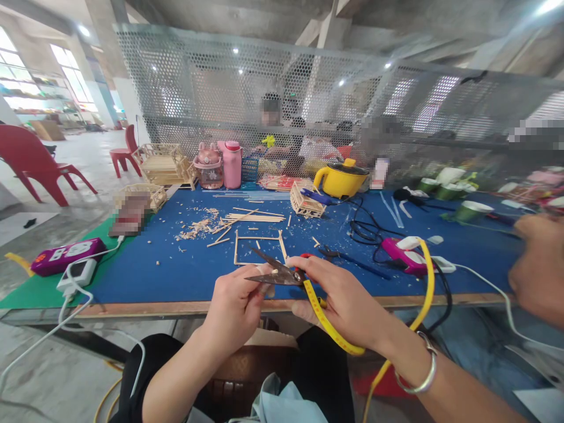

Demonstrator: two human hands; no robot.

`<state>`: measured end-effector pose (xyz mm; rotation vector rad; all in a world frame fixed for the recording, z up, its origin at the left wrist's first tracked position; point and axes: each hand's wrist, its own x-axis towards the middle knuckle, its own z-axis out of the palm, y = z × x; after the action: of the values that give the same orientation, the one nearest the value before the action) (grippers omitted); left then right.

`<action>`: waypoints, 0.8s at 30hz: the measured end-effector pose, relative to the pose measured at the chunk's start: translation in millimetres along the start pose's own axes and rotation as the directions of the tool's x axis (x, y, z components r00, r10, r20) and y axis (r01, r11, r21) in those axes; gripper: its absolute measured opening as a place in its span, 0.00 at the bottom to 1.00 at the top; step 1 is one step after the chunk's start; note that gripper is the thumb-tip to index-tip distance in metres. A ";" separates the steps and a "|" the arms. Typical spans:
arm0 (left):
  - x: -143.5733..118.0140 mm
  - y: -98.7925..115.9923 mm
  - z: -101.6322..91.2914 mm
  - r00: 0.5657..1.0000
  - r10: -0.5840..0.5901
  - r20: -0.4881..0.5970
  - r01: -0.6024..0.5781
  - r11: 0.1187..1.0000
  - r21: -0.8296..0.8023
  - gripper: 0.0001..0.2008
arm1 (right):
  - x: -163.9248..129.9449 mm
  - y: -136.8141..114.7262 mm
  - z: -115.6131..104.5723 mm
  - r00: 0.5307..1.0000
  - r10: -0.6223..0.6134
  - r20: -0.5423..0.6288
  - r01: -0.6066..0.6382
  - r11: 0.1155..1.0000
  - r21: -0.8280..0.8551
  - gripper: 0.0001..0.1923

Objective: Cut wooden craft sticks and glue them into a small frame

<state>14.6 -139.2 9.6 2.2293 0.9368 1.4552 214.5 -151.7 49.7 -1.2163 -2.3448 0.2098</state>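
Left hand (235,305): its fingers pinch something small right at the tips of the scissors; it is too small to tell what it is.
Right hand (348,299): its fingers are wrapped around the red handles of the scissors. It wears a silver bracelet (425,373) on the wrist.
Scissors (277,273): held between both hands, just over the near edge of the bench. The blades are a little apart and point to the left.
Yellow tape (328,326): it hangs under the right hand.
Bench (176,270): it has a blue top.
Stick frame (259,247): a square made of thin wood sticks, lying flat on the bench just behind the scissors.
Stick bits (198,228): a heap of small wood bits, further back on the left.
Little wood crate (304,202): stands near the yellow pot (341,179).
Pink bottle (232,164): stands at the back of the bench.
Another person's hand (535,270): at the right edge, well apart from the scissors.
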 end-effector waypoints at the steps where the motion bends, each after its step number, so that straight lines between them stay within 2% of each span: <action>1: 0.0 0.3 -0.8 1.000 0.007 0.008 -0.007 1.000 0.005 0.14 | -0.3 -0.4 -0.6 1.000 -0.001 0.001 0.001 1.000 0.005 0.25; 7: -2.9 1.3 -2.6 0.999 -0.004 0.043 0.003 0.999 0.032 0.13 | -2.6 2.4 3.3 0.999 0.039 0.027 -0.039 0.999 -0.014 0.23; 13: -1.2 1.8 1.0 0.989 -0.120 0.086 0.121 0.993 0.001 0.11 | -8.1 10.0 18.8 0.997 0.034 -0.062 -0.039 0.996 -0.082 0.20; 16: 1.9 3.8 2.2 0.978 -0.158 0.137 0.167 0.985 -0.054 0.16 | -8.5 7.9 21.1 0.997 0.063 -0.039 -0.066 0.995 -0.069 0.17; 18: 3.0 4.7 3.1 0.973 -0.182 0.141 0.196 0.975 -0.100 0.15 | -5.8 7.1 17.2 0.992 0.127 -0.019 -0.128 0.991 -0.035 0.15; 21: 0.7 2.4 3.4 0.967 -0.231 0.110 0.248 0.951 -0.184 0.11 | -0.5 16.9 5.7 0.953 0.290 -0.090 -0.296 0.953 -0.064 0.15; 24: -7.0 -8.9 -0.7 0.955 -0.294 0.022 0.293 0.935 -0.198 0.10 | -3.1 40.2 -1.8 0.840 0.524 -0.144 -0.543 0.812 -0.213 0.20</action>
<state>9.0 -137.4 -0.1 1.8509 1.0266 1.3549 246.1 -130.6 36.1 -1.9614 -1.9446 0.0496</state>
